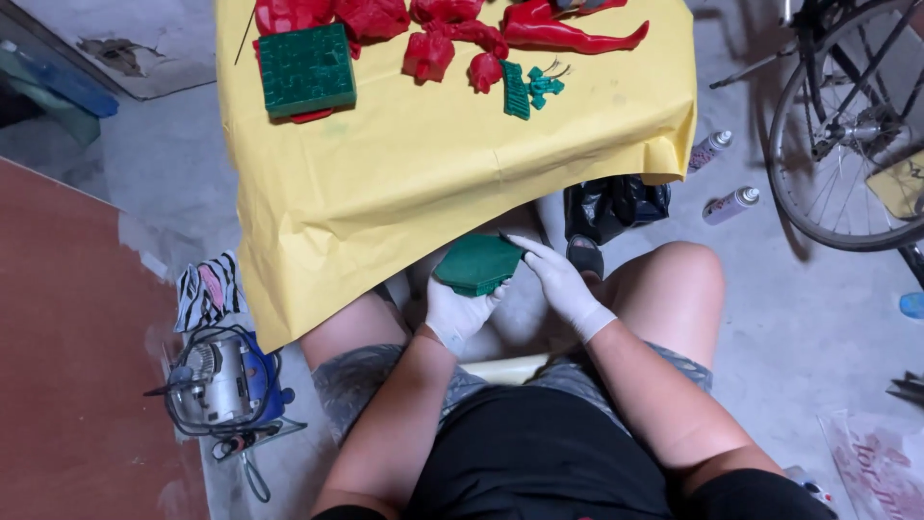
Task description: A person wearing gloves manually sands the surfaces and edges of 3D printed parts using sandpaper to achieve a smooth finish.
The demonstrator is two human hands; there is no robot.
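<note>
Between the seated person's knees, head view: one green hexagonal piece (476, 263), flat, matte, faintly grainy on its face, was held just below the hanging edge of the yellow sheet (423, 173). The left hand (460, 310), in a white glove, cupped it from beneath, fingers curled round the lower edge. The right hand (560, 279), also gloved, lay against the piece's right corner, fingers fairly straight; a thin dark tool seemed pinched there, though I could not tell for sure.

Progress, as judged: this piece was under work, while others lay set out on the sheet, namely a green square block (306, 69) with a jigsaw-like surface, small green parts (529, 89) and several glossy red moulded shapes (452, 39). How many were finished could not be told.

Floor items: a corded power tool (223, 385), two spray cans (724, 178), a bicycle wheel (847, 135).
</note>
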